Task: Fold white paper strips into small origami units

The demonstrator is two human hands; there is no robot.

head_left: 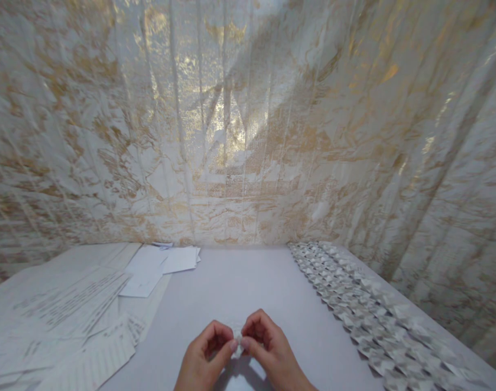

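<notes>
Between my two hands, just above the white table at the bottom centre, is a small folded paper piece (237,346). My left hand (209,353) pinches its left side between thumb and index finger. From the other side, my right hand (268,347) grips it with thumb and fingertips. The paper is pale and small, partly covered by the fingers, so its exact folded shape cannot be made out. Both hands cast a shadow on the table below.
Printed sheets and paper strips (81,304) spread over the left of the table (231,277), with blank white slips (144,271) behind. Rows of folded paper pieces (354,304) line the right side. A white and gold patterned curtain (240,136) hangs along the far edge.
</notes>
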